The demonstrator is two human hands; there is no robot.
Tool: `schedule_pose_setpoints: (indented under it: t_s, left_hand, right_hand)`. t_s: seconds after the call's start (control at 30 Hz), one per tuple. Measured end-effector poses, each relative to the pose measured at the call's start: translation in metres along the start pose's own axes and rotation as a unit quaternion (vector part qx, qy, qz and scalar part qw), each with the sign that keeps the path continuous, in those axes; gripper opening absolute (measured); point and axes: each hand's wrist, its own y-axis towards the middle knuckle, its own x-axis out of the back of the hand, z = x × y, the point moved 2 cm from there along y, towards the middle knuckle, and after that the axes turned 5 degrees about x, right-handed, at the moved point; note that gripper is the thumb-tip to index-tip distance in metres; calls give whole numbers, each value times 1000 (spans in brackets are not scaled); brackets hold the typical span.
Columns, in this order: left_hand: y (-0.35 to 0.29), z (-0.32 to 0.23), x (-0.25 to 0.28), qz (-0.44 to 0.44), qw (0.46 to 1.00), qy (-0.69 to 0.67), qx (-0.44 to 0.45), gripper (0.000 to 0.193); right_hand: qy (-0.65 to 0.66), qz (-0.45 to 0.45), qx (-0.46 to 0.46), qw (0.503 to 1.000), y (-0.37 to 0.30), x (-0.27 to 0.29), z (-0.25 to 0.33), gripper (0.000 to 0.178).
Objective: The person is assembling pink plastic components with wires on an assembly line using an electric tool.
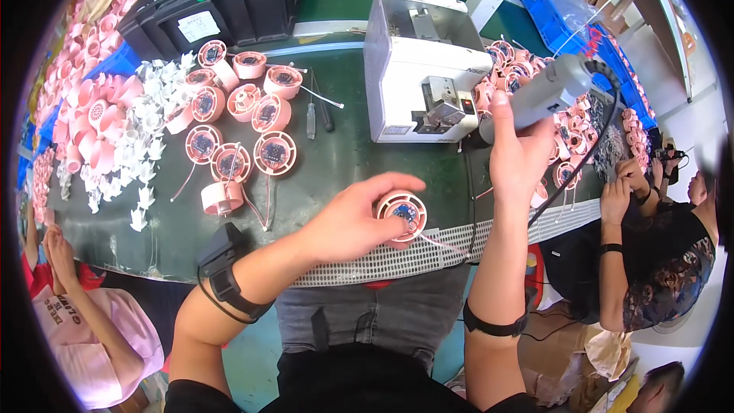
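My left hand (353, 213) is closed round a pink round housing (402, 216) near the front edge of the table. Inside the housing a blue circuit board shows, and a thin wire trails from it to the right. My thumb lies over the board. Raised to the right, my right hand (516, 141) grips a grey electric screwdriver (552, 90) with a black coiled cord. Its tip points down to the left and is partly hidden by my hand. Several similar housings with boards (231, 160) stand left of centre, some with wires hanging out.
A white machine (420, 69) stands behind my hands. Small screwdrivers (311, 121) lie left of it. White plastic parts (141, 118) and pink shells (95, 118) are heaped at the left, below a black crate (222, 15). More housings (573, 134) pile up at the right; co-workers sit on both sides.
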Motion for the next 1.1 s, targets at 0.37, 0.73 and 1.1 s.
schedule_pose_setpoints:
  t_s: [0.37, 0.73, 1.1]
  left_hand:
    - [-1, 0, -2, 1, 998, -52, 32, 33]
    - [1, -2, -3, -21, 997, -42, 53, 30]
    - [0, -2, -5, -43, 997, -25, 66, 29]
  right_hand:
    - [327, -80, 36, 941, 31, -17, 60, 37]
    - [378, -75, 82, 919, 36, -42, 63, 20]
    - [332, -22, 98, 938, 26, -40, 66, 19]
